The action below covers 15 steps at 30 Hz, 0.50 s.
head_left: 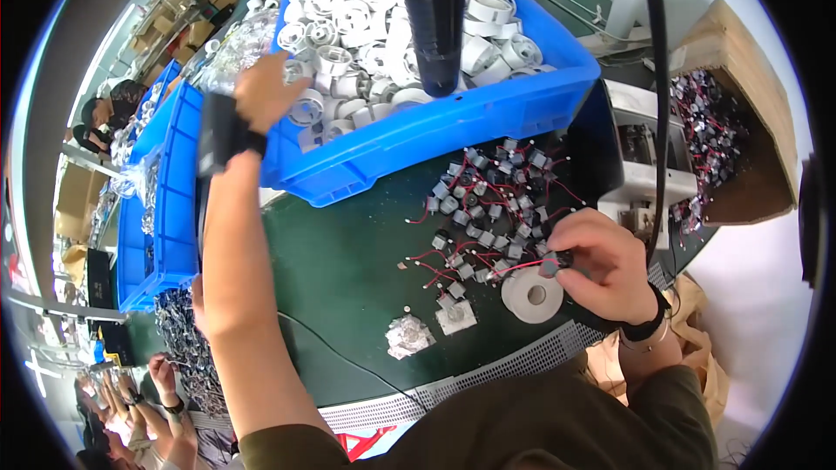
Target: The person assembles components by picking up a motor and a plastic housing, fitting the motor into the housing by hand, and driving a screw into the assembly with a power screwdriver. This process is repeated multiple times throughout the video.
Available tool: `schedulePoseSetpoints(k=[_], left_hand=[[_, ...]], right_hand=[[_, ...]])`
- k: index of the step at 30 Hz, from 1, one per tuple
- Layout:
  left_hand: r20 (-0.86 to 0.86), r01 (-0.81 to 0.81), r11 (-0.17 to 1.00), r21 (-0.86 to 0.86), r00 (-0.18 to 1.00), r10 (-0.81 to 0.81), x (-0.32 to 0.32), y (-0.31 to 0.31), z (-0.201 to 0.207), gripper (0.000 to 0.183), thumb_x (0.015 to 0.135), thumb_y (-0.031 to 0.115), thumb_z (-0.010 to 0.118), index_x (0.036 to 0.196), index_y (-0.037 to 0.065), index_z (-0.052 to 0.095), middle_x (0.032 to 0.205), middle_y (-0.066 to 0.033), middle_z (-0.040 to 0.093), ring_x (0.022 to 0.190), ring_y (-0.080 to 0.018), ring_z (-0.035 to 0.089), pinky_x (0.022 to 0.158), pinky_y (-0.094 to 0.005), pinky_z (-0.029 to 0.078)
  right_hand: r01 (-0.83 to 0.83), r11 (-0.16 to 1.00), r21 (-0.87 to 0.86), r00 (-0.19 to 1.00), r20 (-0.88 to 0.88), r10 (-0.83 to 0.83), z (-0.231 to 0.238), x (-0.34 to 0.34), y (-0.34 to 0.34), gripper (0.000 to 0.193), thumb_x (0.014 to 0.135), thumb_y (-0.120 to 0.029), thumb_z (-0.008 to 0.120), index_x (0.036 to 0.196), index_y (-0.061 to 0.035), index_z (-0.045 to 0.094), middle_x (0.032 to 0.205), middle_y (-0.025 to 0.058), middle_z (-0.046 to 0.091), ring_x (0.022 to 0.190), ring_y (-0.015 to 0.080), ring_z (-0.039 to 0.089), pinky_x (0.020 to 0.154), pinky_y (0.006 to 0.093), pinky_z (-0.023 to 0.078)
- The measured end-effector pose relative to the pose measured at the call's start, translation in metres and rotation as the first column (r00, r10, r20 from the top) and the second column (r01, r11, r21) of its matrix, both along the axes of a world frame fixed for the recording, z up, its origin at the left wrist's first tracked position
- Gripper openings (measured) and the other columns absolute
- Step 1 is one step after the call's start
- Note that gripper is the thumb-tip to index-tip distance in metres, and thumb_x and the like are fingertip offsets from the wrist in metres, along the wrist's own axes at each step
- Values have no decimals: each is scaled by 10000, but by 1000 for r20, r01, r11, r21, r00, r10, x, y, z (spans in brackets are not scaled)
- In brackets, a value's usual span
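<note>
Nearby, around six o'clock, a rounded clear plastic piece (409, 336) and a square translucent one (455, 317) lie on the dark green tabletop (331, 252). At four o'clock, beside a flat white ring-shaped disc (515, 300), the person's right hand (605, 265) pinches a small grey boxy part with a red wire (550, 266). Similar loose grey parts (448, 206) spread toward three o'clock. Beyond, toward twelve, stands a blue plastic bin (435, 135) heaped with white ring-shaped plastic parts (353, 13); a black cylinder (433, 17) blocks the view of some.

Fingers partly hide the pinched part. At ten o'clock the left hand (266, 91) is blurred over the bin, its grip impossible to tell.

A grey perforated strip (488, 374) edges the near side; bare tabletop opens at eight o'clock, crossed by a thin black cord (335, 352).
</note>
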<state>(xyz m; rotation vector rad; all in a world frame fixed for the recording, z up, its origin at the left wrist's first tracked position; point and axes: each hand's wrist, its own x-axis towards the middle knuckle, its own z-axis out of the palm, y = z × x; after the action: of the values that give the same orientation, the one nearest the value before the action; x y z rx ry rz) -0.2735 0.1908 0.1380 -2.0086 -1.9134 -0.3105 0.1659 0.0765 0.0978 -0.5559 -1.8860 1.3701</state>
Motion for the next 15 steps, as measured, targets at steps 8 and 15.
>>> schedulePoseSetpoints(k=[8, 15], left_hand=[[53, 55, 998, -1, 997, -55, -9, 18, -43, 448, 761, 388, 631, 961, -11, 598, 864, -243, 629, 862, -390, 610, 718, -493, 463], [673, 34, 982, 186, 724, -152, 100, -82, 14, 317, 833, 201, 621, 1088, 20, 565, 795, -147, 639, 778, -217, 643, 653, -328, 511]], right_hand=[[56, 998, -37, 998, 20, -56, -11, 9, 0, 293, 739, 70, 573, 1030, 49, 552, 1019, 152, 504, 902, 194, 528, 729, 293, 493], [219, 976, -11, 971, -94, -220, -16, 15, -18, 306, 756, -1, 561, 1058, 35, 527, 1013, 103, 532, 885, 151, 507, 779, 253, 407]])
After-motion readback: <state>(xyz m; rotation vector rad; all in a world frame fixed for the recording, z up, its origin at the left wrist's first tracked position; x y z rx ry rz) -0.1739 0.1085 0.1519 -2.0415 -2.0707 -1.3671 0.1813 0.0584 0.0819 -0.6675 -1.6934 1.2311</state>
